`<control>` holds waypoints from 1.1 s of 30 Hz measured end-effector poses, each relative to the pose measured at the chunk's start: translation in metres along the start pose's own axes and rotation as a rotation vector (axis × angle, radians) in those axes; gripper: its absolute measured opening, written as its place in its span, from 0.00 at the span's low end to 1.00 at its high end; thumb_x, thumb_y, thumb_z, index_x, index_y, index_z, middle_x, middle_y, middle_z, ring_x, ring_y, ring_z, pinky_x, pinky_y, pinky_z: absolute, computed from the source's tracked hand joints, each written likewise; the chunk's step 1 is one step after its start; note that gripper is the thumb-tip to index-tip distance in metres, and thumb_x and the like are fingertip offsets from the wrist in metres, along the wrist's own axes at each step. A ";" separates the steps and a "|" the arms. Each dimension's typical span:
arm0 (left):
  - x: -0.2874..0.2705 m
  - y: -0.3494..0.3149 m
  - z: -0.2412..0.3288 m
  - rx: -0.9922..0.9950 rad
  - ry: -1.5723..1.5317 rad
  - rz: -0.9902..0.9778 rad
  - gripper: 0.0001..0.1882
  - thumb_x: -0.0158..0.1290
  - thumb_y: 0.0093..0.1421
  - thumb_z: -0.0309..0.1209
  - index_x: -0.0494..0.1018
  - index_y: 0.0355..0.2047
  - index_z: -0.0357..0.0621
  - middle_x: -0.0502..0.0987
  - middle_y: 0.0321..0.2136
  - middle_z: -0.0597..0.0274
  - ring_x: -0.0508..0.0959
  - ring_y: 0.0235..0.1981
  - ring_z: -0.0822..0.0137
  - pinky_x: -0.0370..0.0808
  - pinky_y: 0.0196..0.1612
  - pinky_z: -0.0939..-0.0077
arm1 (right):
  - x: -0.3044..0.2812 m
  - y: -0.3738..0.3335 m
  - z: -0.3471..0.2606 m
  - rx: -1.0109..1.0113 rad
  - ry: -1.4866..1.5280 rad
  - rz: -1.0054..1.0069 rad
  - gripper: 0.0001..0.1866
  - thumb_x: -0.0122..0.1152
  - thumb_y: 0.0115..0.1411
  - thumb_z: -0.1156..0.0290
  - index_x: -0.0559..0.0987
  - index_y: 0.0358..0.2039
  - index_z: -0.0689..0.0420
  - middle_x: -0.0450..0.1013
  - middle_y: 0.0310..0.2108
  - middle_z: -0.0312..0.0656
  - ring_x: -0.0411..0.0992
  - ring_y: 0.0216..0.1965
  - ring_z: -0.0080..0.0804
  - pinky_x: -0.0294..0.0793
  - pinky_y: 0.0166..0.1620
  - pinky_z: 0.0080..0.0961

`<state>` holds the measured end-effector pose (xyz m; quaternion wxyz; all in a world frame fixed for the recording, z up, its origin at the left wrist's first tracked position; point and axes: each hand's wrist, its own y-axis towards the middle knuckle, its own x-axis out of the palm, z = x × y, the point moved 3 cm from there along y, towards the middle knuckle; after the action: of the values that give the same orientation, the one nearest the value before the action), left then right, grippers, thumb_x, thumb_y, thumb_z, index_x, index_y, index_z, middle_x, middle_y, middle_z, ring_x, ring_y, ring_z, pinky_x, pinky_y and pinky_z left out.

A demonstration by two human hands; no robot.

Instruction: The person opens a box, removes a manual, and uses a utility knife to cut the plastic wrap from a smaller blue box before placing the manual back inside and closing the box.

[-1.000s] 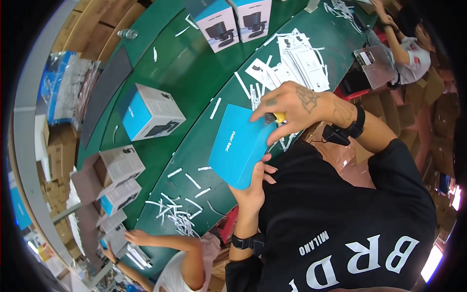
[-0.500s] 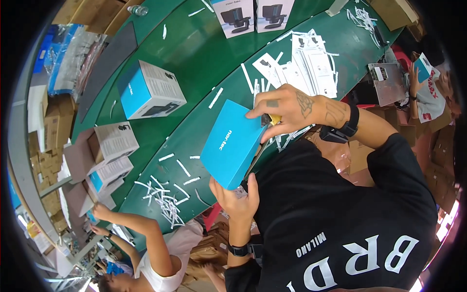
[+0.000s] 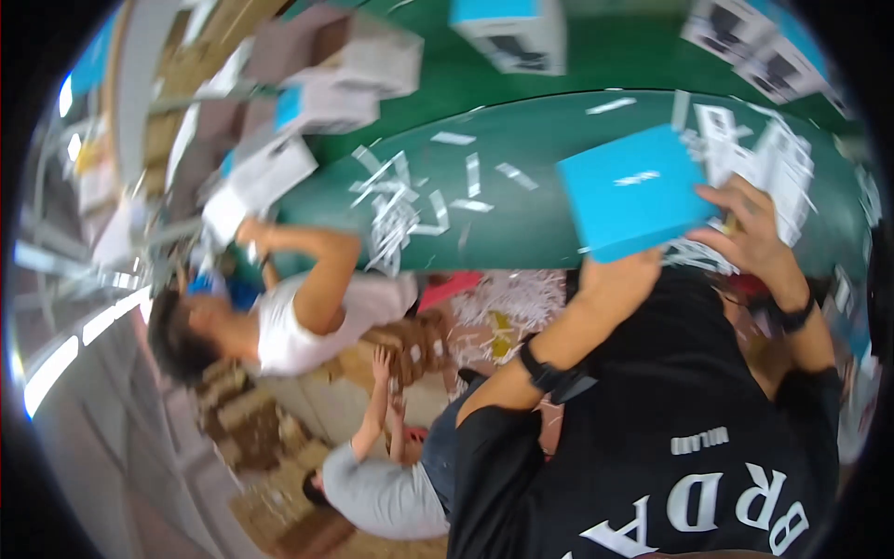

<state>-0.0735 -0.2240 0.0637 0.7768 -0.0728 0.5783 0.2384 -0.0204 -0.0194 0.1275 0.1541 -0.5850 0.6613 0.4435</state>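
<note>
A bright blue and white carton (image 3: 610, 219) is held up over the near edge of the green table, its blue face toward me. My left hand (image 3: 622, 279) grips it from below at the near side, the fingers hidden behind it. At its right edge, my right hand (image 3: 752, 228) touches the carton with thumb and forefinger. A small yellowish thing (image 3: 731, 224) shows between the right fingers; in the earlier frame it looks yellow and black. Blur hides its kind.
Paper strips (image 3: 396, 210) lie heaped on the green table (image 3: 521, 224), with printed sheets (image 3: 782, 172) at right. Several blue and white cartons (image 3: 517, 42) stand farther back. A co-worker in white (image 3: 298, 317) is at left; another in grey (image 3: 386, 489) bends near brown boxes.
My view has swung left, bringing the co-workers further in. The blue carton has turned in my hands and its blue face lies flatter toward me. Both hands stay on it.
</note>
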 end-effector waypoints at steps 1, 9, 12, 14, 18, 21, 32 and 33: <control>0.001 -0.001 0.005 -0.006 -0.005 0.082 0.15 0.53 0.57 0.30 0.79 0.44 0.39 0.80 0.42 0.49 0.79 0.46 0.51 0.75 0.52 0.53 | 0.006 -0.007 0.004 0.006 0.036 0.007 0.30 0.82 0.45 0.67 0.79 0.48 0.61 0.71 0.28 0.42 0.68 0.26 0.34 0.66 0.29 0.29; -0.035 -0.027 0.024 0.076 -0.276 0.535 0.24 0.62 0.53 0.28 0.77 0.51 0.36 0.77 0.50 0.45 0.78 0.51 0.47 0.74 0.55 0.48 | 0.013 -0.021 0.039 -0.005 0.066 0.039 0.28 0.84 0.43 0.71 0.79 0.44 0.60 0.71 0.29 0.42 0.70 0.25 0.34 0.68 0.28 0.28; -0.060 -0.012 0.002 -0.143 -0.236 0.531 0.33 0.71 0.47 0.30 0.77 0.55 0.43 0.70 0.60 0.40 0.72 0.57 0.38 0.70 0.58 0.43 | 0.005 -0.020 0.037 -0.067 0.042 0.075 0.29 0.83 0.43 0.72 0.79 0.46 0.60 0.71 0.28 0.42 0.68 0.25 0.34 0.66 0.27 0.28; -0.071 -0.002 -0.016 -0.304 -0.214 0.477 0.33 0.73 0.45 0.32 0.79 0.54 0.46 0.65 0.65 0.38 0.67 0.61 0.33 0.68 0.60 0.42 | 0.015 -0.014 0.036 -0.126 0.061 0.066 0.28 0.83 0.44 0.69 0.79 0.46 0.59 0.72 0.29 0.43 0.72 0.26 0.35 0.67 0.27 0.28; -0.051 -0.005 -0.036 -0.144 -0.176 0.323 0.37 0.73 0.46 0.34 0.77 0.59 0.55 0.64 0.66 0.42 0.66 0.61 0.34 0.67 0.63 0.44 | 0.016 -0.002 0.030 -0.089 0.143 0.080 0.27 0.82 0.46 0.66 0.81 0.46 0.59 0.72 0.31 0.42 0.72 0.22 0.34 0.71 0.22 0.27; -0.045 -0.001 -0.040 -0.082 -0.160 0.325 0.37 0.74 0.45 0.35 0.77 0.59 0.57 0.64 0.66 0.42 0.66 0.61 0.34 0.68 0.62 0.45 | 0.013 -0.009 0.035 -0.086 0.093 0.090 0.28 0.82 0.46 0.65 0.81 0.47 0.59 0.72 0.31 0.40 0.72 0.22 0.32 0.72 0.22 0.26; -0.040 -0.001 -0.035 -0.055 -0.056 0.171 0.35 0.68 0.52 0.34 0.73 0.63 0.58 0.62 0.68 0.39 0.62 0.65 0.32 0.57 0.66 0.36 | 0.026 -0.029 0.045 -0.127 0.046 0.172 0.27 0.80 0.48 0.65 0.83 0.51 0.52 0.70 0.32 0.36 0.72 0.21 0.28 0.71 0.21 0.25; -0.046 0.001 -0.033 -0.066 0.021 0.091 0.36 0.66 0.54 0.35 0.71 0.64 0.57 0.60 0.69 0.38 0.61 0.66 0.31 0.55 0.67 0.35 | 0.028 -0.029 0.045 -0.133 0.051 0.199 0.27 0.79 0.49 0.66 0.83 0.51 0.51 0.69 0.31 0.35 0.71 0.21 0.27 0.70 0.21 0.25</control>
<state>-0.1124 -0.2495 0.0957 0.7561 -0.0746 0.5810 0.2918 -0.0162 -0.0001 0.0705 0.0532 -0.5364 0.6889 0.4846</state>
